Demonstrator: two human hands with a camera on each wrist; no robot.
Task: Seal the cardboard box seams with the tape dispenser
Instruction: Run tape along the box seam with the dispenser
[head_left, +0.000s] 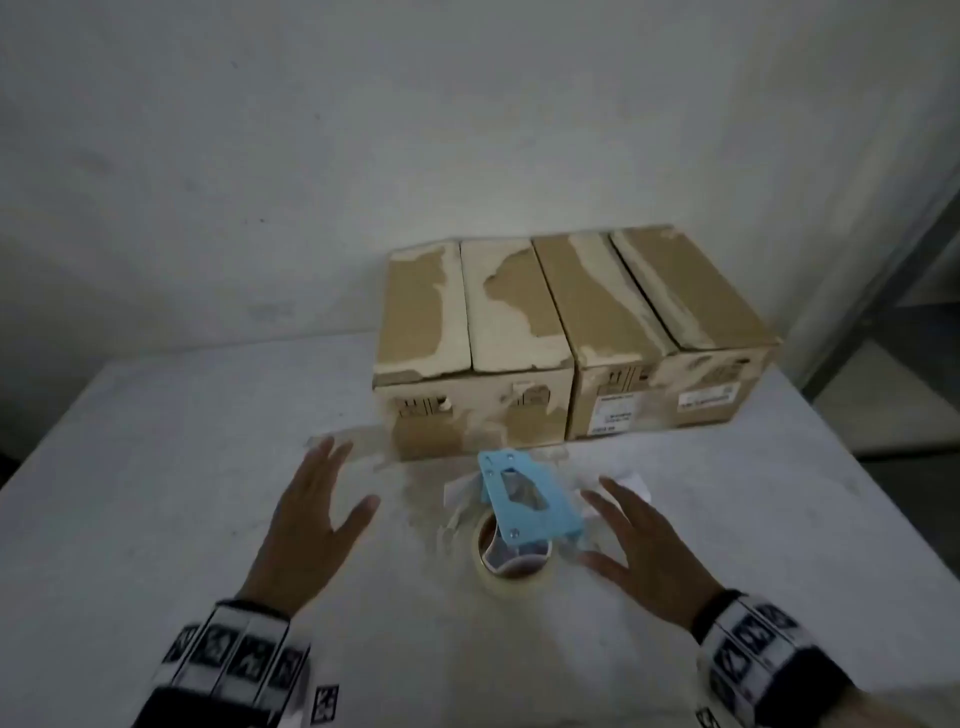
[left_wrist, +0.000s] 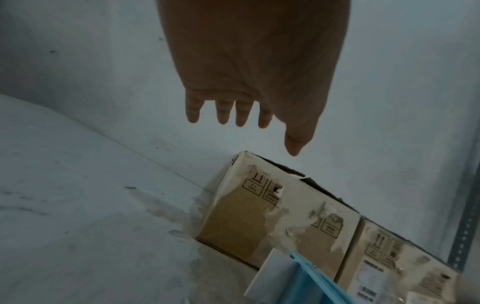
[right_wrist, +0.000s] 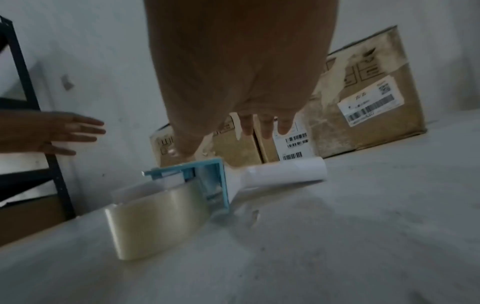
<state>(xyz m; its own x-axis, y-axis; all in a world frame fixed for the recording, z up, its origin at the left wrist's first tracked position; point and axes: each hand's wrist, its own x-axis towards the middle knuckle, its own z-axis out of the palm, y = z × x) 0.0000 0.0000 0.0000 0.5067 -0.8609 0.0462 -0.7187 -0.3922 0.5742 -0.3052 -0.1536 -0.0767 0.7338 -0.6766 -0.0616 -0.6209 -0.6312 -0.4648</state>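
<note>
Tape dispenser (head_left: 524, 506) on table (head_left: 156, 493), before two boxes (head_left: 571, 332)

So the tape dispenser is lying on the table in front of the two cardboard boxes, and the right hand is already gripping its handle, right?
Not quite. The right hand is open beside the tape dispenser, not gripping its handle; the right wrist view shows the handle free. The dispenser does lie on the table in front of the two cardboard boxes.
</note>
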